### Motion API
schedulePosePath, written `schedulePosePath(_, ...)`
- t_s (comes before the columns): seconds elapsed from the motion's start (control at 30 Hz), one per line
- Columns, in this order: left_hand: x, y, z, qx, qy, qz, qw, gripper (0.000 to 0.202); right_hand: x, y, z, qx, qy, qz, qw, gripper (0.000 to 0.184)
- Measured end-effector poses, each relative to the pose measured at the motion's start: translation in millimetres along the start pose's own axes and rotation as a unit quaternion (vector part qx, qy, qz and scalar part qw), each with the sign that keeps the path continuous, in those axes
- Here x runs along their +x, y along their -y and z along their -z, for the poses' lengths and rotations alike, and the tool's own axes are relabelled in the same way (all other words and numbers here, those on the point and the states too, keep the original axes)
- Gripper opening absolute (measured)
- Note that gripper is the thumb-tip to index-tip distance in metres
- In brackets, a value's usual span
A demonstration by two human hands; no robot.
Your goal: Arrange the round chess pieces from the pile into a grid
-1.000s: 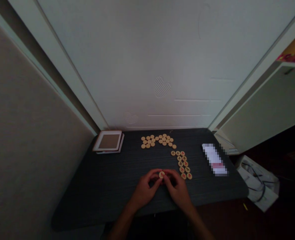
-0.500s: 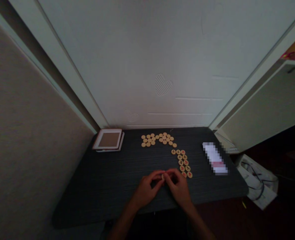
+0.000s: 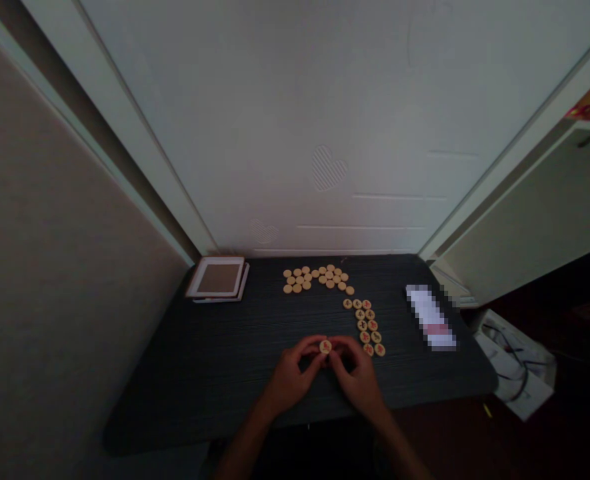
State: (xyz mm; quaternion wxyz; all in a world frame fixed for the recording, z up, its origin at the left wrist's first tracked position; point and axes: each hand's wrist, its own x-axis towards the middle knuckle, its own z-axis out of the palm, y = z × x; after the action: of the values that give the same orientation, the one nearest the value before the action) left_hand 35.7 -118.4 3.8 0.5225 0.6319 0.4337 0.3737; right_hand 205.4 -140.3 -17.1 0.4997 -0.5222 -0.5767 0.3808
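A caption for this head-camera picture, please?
Left hand and right hand hold one tan disc over a dark table.

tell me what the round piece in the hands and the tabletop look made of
Round piece: probably wood, pale tan, matte, with a red mark on its face. Tabletop: dark with fine straight grain lines, perhaps laminate or veneer; dim light leaves it open.

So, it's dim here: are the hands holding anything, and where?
A round game piece, pinched at its rim between the left hand and right hand.
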Motion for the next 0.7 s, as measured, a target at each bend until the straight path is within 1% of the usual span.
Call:
schedulePosePath(0.17, 1.0, -0.2, -0.8, -0.013, -0.010, 0.000, 1.000, 0.030, -0.7, 1.8, 0.3, -0.005, 0.010, 0.019, 1.000, 0.023)
schedulePosePath(0.5, 4.4, 6.8, 1.1, -0.014, -0.017, 0.016, 1.000, 0.027, 0.0, 5.3, 1.2, -0.009, 0.023, 0.026, 0.999, 0.018)
schedulePosePath(0.7, 6.2, 6.1, 1.7, -0.016, -0.035, 0.034, 0.999, 0.025, -0.8, 6.1, -0.6, -0.032, 0.043, 0.054, 0.997, 0.020)
